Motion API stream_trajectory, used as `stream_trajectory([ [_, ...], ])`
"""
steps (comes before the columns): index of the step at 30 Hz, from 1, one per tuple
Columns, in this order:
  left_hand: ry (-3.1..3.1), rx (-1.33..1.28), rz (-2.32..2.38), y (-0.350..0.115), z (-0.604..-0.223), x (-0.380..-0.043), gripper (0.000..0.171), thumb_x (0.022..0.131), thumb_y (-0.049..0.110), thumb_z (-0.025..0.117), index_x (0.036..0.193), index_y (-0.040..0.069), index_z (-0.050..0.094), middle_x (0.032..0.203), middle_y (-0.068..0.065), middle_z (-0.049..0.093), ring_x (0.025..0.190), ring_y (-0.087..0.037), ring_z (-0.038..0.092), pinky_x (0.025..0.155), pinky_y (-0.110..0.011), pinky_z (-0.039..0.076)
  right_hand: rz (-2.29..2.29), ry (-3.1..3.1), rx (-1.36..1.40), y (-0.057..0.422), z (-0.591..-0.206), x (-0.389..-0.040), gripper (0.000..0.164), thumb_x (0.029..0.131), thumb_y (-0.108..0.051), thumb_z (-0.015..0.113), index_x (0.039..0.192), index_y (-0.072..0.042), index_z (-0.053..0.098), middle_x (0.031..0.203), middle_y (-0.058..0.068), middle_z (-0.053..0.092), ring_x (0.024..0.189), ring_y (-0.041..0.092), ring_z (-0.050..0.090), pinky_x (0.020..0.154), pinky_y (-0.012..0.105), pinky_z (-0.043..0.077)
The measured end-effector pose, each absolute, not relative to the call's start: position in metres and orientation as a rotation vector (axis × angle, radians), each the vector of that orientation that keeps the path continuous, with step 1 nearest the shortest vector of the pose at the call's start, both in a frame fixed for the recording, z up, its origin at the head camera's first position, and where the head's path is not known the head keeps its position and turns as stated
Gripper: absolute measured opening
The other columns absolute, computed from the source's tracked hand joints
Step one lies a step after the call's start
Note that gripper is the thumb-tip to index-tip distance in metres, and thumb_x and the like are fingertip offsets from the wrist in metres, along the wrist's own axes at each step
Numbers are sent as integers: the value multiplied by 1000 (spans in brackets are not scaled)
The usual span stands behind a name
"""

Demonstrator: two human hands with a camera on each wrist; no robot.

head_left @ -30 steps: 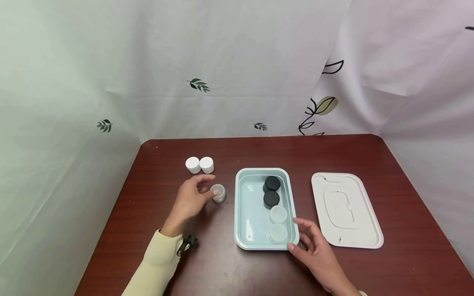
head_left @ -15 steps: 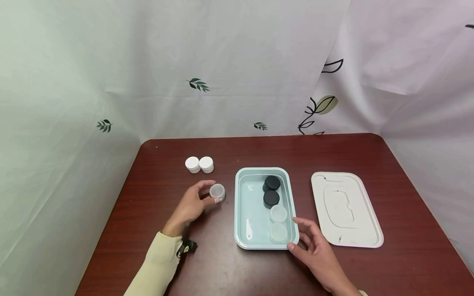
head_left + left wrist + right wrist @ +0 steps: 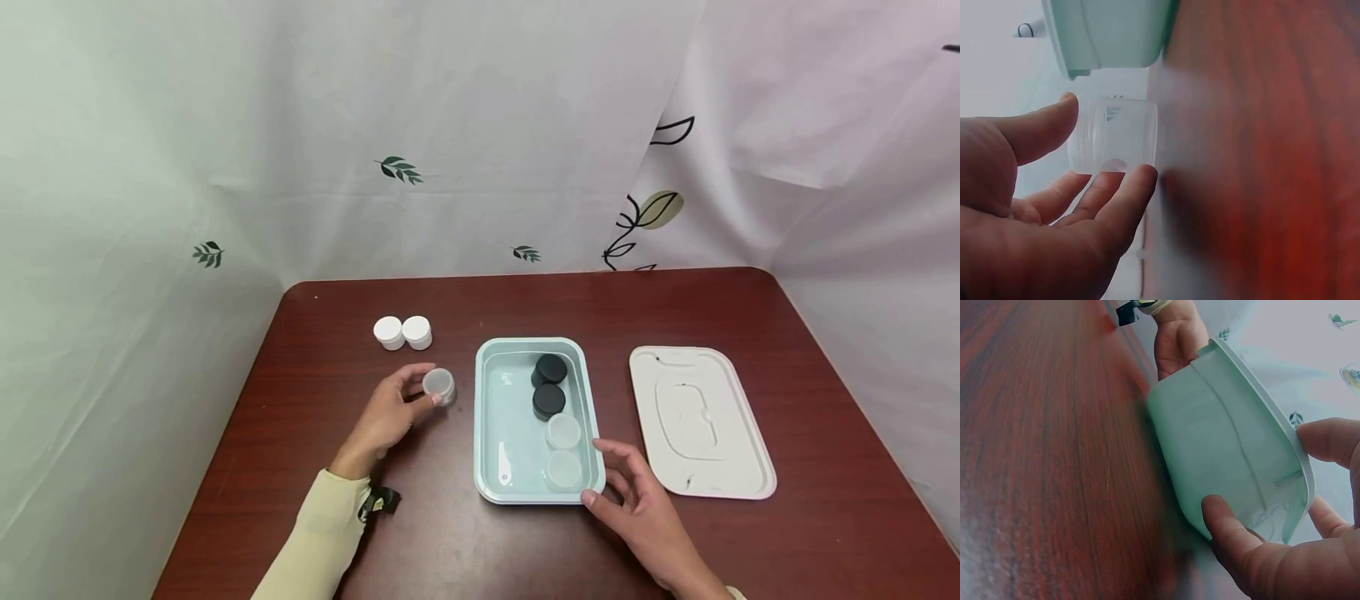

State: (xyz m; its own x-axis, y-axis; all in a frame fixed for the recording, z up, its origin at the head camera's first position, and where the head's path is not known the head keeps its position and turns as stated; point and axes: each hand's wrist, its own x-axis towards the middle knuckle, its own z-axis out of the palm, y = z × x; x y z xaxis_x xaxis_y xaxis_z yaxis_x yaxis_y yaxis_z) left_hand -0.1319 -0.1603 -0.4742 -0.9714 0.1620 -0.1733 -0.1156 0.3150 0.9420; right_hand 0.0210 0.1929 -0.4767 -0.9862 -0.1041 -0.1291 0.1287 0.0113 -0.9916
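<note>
In my head view, the left hand [image 3: 384, 410] is left of centre, thumb and fingers curved lightly round a clear jar [image 3: 438, 381], parted only by its width. The right hand [image 3: 637, 512], lower right, bends round the corner of a pale blue tub [image 3: 502, 429], where two black jars [image 3: 550, 398] and two frosted jars [image 3: 563, 431] line the right side. Two white jars [image 3: 388, 329] sit upper left. I read this step as picking up the clear jar; I'd judge the next move calls for a firm pinch, then a lift clear of the tub's rim.

My left wrist view is turned sideways: the clear jar's lid points frame left, its base right toward the table [image 3: 1272, 125]. So it is upright, its lid-to-base axis vertical. I can't tell if the base touches wood.

On my right wrist view, fingers and thumb brace the tub's rim and wall.
</note>
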Motion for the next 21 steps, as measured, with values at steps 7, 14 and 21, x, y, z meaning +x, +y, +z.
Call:
stream_trajectory([
  [7, 2399, 99, 1718, -166, -448, -134, 54, 97, 8, 76, 148, 7, 58, 143, -18, 64, 132, -35, 64, 87, -18, 54, -2098, 2117, 25, 193, -477, 21, 63, 96, 0, 74, 150, -5, 43, 149, 23, 48, 123, 8, 64, 96, 20, 56],
  [14, 2388, 212, 1733, -154, -419, -136, 55, 97, 11, 78, 148, 10, 59, 143, -13, 65, 132, -32, 65, 94, -22, 56, -2094, 2123, 25, 193, -477, 21, 63, 96, -1, 74, 150, -5, 43, 148, 23, 49, 123, 8, 64, 96, 20, 56],
  [21, 2368, 351, 1699, -128, -406, -138, 53, 96, 14, 78, 146, 10, 60, 135, -12, 70, 125, -30, 69, 100, -36, 58, -2078, 2131, 20, 193, -476, 21, 62, 97, -2, 74, 150, -7, 44, 146, 24, 51, 122, 9, 64, 94, 21, 57],
])
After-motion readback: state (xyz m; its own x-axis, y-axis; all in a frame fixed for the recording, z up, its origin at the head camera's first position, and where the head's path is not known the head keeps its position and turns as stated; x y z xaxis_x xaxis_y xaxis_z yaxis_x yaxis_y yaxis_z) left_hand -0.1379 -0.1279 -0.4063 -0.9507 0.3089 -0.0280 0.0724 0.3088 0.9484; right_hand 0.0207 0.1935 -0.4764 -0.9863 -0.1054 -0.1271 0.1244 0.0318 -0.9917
